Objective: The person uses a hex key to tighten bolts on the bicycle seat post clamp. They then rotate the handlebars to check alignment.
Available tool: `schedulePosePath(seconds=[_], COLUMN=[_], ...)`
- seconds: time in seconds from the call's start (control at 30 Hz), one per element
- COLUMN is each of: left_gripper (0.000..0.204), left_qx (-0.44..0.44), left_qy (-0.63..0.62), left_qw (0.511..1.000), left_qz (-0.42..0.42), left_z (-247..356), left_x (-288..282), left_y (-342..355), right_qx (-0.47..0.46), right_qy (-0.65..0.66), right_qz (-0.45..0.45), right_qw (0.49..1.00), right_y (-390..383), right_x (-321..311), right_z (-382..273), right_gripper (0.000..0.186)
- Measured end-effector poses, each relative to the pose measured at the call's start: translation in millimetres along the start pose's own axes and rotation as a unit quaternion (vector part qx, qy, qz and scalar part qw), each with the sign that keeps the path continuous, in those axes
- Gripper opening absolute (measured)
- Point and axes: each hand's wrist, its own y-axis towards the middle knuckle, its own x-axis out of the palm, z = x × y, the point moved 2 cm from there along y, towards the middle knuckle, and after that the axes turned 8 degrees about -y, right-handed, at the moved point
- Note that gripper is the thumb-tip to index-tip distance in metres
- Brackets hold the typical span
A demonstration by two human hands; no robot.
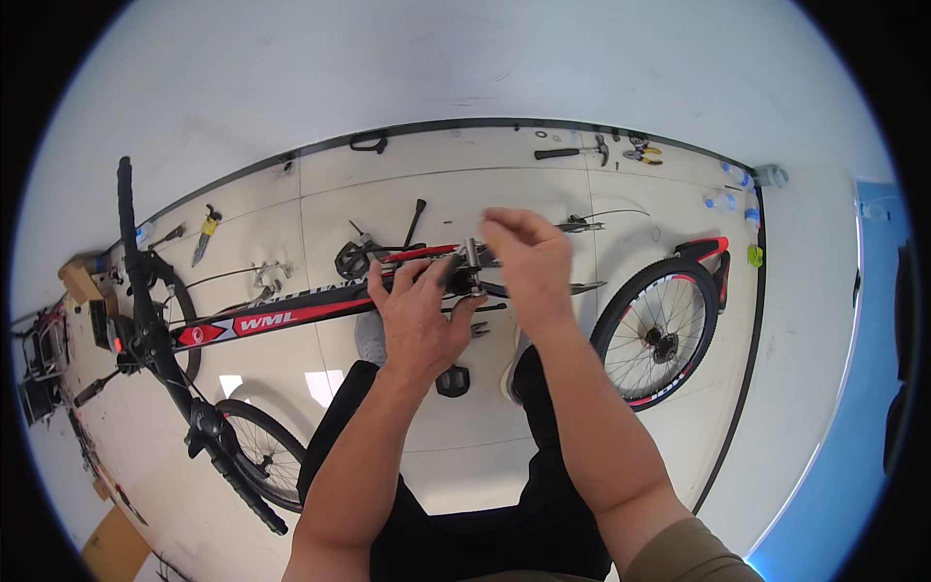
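A black, red and white bicycle frame (281,318) stretches from the handlebar at left to the middle of the view. My left hand (417,315) grips it near the seat-tube end, with fingers over the top and the thumb by a dark clamp-like part. A short silver metal cylinder (472,254) stands up between my two hands. Just right of it is my right hand (533,267), raised, with its fingers curled together in a pinch. Whatever those fingers hold, if anything, is hidden.
A loose wheel (662,335) is at right beside a red-black fender (705,250). A hammer (574,152) and pliers (642,150) lie along the far wall, with several bottles (722,202) in the right corner. A pedal (453,381) rests between my feet. The handlebar (150,330) spans the left.
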Motion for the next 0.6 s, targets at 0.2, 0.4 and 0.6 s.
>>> schedulePosePath(seconds=[0.2,0.4,0.6], left_gripper=[0.057,0.083,0.097], left_qx=[-0.006,-0.061,-0.092], left_qy=[0.004,-0.062,-0.071], left_qw=[1.0,0.996,0.993], left_qz=[-0.01,-0.025,-0.035], left_z=[-5,-9,-5], left_x=[0,-2,-4], left_y=[-2,-3,0], right_qx=[0.162,0.049,0.032], right_qy=[-0.04,-0.15,-0.166], right_qz=[-0.087,-0.202,-0.238], right_qw=[0.982,0.967,0.956], right_y=[-1,-1,2], right_x=[-1,7,7], right_z=[-5,-2,-2], right_gripper=[0.038,0.06,0.067])
